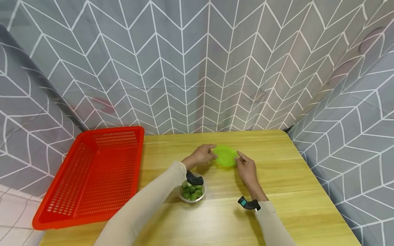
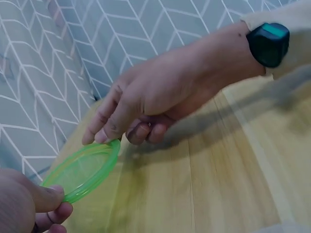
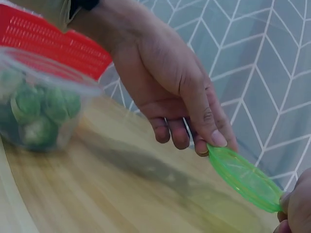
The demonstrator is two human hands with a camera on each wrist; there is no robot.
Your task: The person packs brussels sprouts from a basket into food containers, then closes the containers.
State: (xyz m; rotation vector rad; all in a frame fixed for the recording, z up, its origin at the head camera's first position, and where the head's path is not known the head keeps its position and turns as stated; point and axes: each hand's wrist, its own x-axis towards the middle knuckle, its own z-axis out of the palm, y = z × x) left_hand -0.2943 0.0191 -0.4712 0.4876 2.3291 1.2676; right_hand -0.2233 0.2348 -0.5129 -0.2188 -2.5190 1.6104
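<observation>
A round, translucent green lid (image 1: 226, 156) is held above the table between both hands. My left hand (image 1: 202, 155) pinches its left edge between thumb and fingers, as the right wrist view also shows. On the opposite edge, my right hand (image 1: 247, 168) pinches the rim with thumb and forefinger. Below the left wrist stands a clear round tub (image 1: 192, 200) of green Brussels sprouts (image 1: 193, 195); its top is uncovered, and the wrist strap hides part of it. In the right wrist view the sprouts (image 3: 41, 104) show through the tub's wall.
A large red perforated plastic basket (image 1: 140, 160) stands at the left side of the wooden table (image 1: 295, 191). Grey curtains (image 1: 197, 68) with white zigzag lines hang behind the table and along both sides.
</observation>
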